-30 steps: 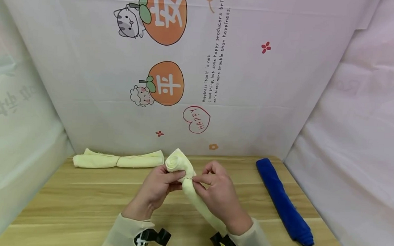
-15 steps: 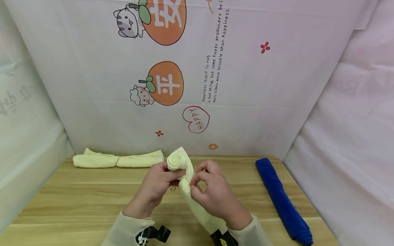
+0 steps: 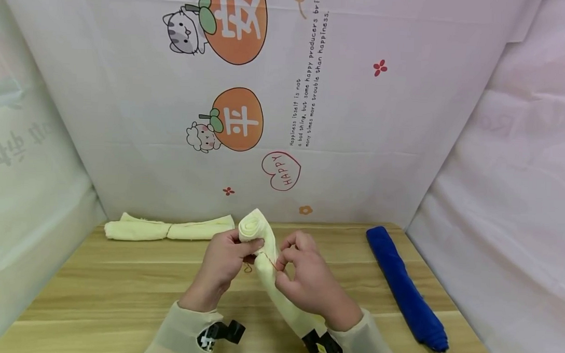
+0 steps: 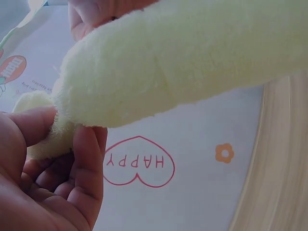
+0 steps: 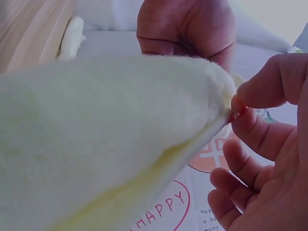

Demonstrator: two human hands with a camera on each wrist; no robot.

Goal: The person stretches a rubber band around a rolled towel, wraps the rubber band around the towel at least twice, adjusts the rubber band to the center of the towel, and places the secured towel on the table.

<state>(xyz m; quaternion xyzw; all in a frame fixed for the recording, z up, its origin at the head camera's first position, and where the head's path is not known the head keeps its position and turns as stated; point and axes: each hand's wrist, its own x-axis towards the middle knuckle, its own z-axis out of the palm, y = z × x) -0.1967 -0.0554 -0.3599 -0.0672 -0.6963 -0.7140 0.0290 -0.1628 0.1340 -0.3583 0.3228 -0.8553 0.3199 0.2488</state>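
Observation:
A pale yellow rolled towel [image 3: 278, 290] is held up off the table and bends at its middle, its coiled end facing up and left. My left hand [image 3: 223, 257] grips it near the bend, thumb on top; in the left wrist view the left thumb and fingers [image 4: 89, 159] pinch the narrowed part. A thin reddish string [image 3: 270, 260] crosses the towel there. My right hand [image 3: 309, 276] pinches the string between thumb and index finger, pulled slightly off the towel; the right wrist view shows a bit of red string [image 5: 234, 117] at the fingertips. A small string loop [image 3: 248, 268] hangs under the left hand.
Another pale yellow rolled towel [image 3: 140, 230], bound at its middle, lies along the table's back left. A blue rolled towel [image 3: 407, 290] lies slanted on the right. White printed sheets [image 3: 350, 121] stand behind and at both sides of the wooden table [image 3: 96, 294].
The right fingers have drawn the string a little away from the towel, so a short stretch now shows. The string loop has come into view under the left hand. The towel has shifted slightly.

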